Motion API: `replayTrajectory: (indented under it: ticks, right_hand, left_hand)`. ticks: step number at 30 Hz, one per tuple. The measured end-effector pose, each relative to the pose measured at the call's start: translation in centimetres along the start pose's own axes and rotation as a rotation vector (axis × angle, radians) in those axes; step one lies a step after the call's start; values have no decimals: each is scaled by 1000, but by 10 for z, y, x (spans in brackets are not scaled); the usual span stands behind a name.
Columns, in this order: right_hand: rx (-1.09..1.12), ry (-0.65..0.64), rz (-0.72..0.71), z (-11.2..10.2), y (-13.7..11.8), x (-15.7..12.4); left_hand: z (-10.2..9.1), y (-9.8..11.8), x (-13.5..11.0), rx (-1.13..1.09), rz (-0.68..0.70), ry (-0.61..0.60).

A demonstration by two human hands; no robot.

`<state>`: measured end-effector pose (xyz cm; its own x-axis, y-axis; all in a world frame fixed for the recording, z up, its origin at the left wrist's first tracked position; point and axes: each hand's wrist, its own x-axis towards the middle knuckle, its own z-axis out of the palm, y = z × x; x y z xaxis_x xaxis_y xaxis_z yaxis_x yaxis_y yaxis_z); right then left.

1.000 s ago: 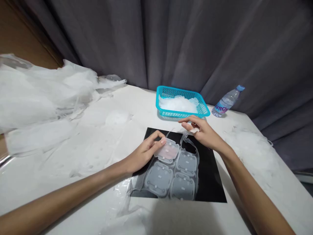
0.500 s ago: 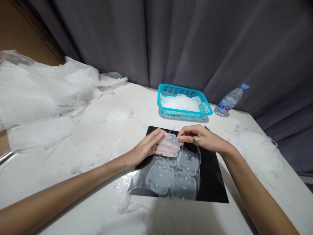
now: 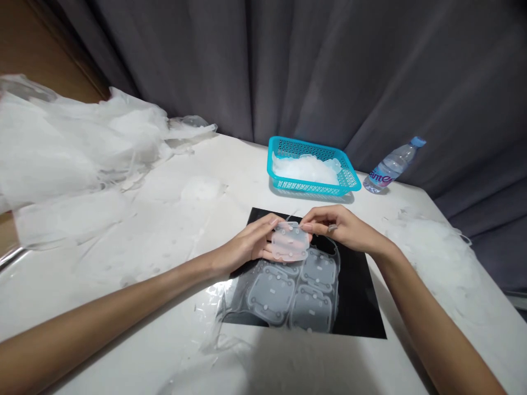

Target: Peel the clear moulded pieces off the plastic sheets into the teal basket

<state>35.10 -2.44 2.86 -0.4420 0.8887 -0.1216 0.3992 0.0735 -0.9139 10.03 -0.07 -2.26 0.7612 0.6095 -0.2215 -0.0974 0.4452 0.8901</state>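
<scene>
Both hands hold one clear plastic piece [image 3: 290, 242] just above a black mat [image 3: 358, 299] on the tabletop [image 3: 123, 285]. The left hand [image 3: 251, 247] cradles it from below, fingers curled under; the right hand [image 3: 335, 227] pinches its far edge. A sheet of similar pieces [image 3: 292, 293] lies on the mat beneath, with a blue basket [image 3: 349, 178] behind.

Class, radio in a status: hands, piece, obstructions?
Left hand and right hand both grip translucent piece. Held above black mat. Nothing obstructing.
</scene>
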Motion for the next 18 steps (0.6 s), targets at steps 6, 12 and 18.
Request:
replayTrajectory:
  ticks: [6, 12, 18]
  right_hand:
    - [-37, 49, -85, -11, 0, -3]
    - [-426, 619, -162, -67, 7, 30]
    - [-686, 781, -65, -81, 18, 54]
  left_hand:
    - [5, 2, -1, 134, 87, -62]
    - [4, -4, -14, 976, 281, -213]
    - [5, -6, -23, 1528, 576, -231]
